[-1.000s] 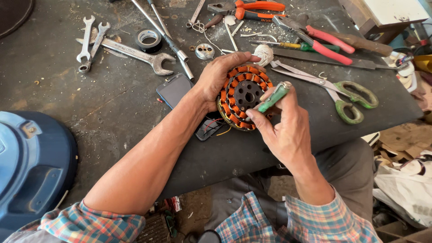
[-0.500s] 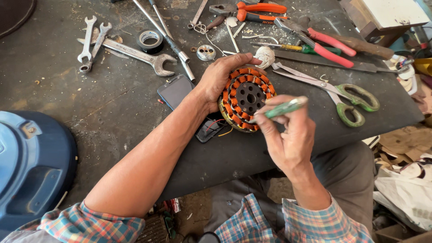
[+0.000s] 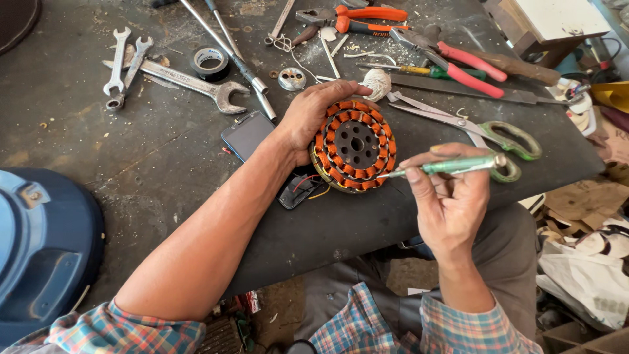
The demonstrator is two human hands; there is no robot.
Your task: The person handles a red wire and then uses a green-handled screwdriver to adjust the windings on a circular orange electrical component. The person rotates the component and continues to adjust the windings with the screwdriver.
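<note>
Right now my left hand (image 3: 313, 118) cups the round motor winding (image 3: 354, 145) from its far left side, fingers curled over the upper rim and gripping it so it sits tilted up off the dark workbench (image 3: 131, 157), its flat face turned toward me. The winding lies near the bench's front edge, with a small black part with red and yellow wires (image 3: 300, 190) just beside it on the lower left and a dark phone (image 3: 247, 134) behind my wrist.

My right hand (image 3: 452, 203) is closed around a green-handled screwdriver (image 3: 452, 165), pinched between thumb and fingers. Its long axis runs nearly level, left to right, handle out to the right and the thin tip pointing left. That tip meets the lower right rim of the winding, at the orange coils; I cannot tell whether it is between two coils or just resting on one. So the winding lies straight left of my right fingers, along the tool's own line, and the right hand is the nearer one to that spot.

Green-handled scissors (image 3: 504, 141) lie just behind the screwdriver, spanners (image 3: 131, 65) and pliers (image 3: 458, 62) farther back.
</note>
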